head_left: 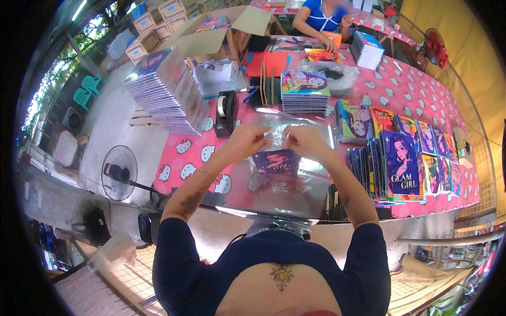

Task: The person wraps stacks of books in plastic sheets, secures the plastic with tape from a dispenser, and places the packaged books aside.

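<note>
A purple notebook with a drawn figure on its cover lies before me inside a clear plastic bag. At the bag's far end, my left hand pinches the film with bent fingers. My right hand is closed on the same film a short way to the right. Glare on the plastic hides the exact edges between my fingertips. Under the notebook spreads a shiny clear sheet on the table's front edge. A black tape dispenser stands just left of my left hand.
A tall stack of wrapped spiral notebooks rises at left. Beyond my hands sits a notebook pile; more notebooks fill the right side. Farther back are an open carton and a co-worker. A fan stands left.
</note>
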Action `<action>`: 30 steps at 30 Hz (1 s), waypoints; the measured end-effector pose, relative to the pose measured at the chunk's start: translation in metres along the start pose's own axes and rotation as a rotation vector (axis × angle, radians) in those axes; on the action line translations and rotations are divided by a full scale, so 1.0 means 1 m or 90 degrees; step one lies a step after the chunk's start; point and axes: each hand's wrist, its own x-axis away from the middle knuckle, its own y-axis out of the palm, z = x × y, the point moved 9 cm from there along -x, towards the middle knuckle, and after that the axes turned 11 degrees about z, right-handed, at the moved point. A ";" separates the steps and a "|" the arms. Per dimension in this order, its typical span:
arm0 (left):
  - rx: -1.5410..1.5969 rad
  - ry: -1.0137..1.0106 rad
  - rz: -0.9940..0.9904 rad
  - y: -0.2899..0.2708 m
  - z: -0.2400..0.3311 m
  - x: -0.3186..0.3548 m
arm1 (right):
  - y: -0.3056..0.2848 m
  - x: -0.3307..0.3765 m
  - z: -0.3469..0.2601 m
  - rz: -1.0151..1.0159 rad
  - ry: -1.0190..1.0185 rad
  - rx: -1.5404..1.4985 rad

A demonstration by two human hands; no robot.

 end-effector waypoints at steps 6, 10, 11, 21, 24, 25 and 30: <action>0.069 -0.067 -0.060 0.021 -0.046 -0.022 | 0.010 -0.014 0.049 -0.077 0.123 -0.207; 0.529 -0.191 -0.171 0.061 -0.069 -0.036 | 0.017 -0.005 0.058 -0.036 0.206 -0.286; 0.518 -0.213 -0.183 0.068 -0.075 -0.042 | 0.020 -0.005 0.060 -0.038 0.214 -0.299; 0.080 -0.551 0.216 0.002 -0.311 0.051 | 0.025 0.000 0.058 0.039 0.252 -0.305; 0.584 -0.699 0.305 0.031 -0.323 0.070 | 0.023 0.006 0.064 0.045 0.272 -0.266; 0.613 -0.655 0.373 0.034 -0.309 0.067 | 0.021 0.009 0.067 0.045 0.279 -0.244; 0.590 -0.522 0.487 0.053 -0.315 0.114 | 0.023 0.006 0.056 0.040 0.254 -0.279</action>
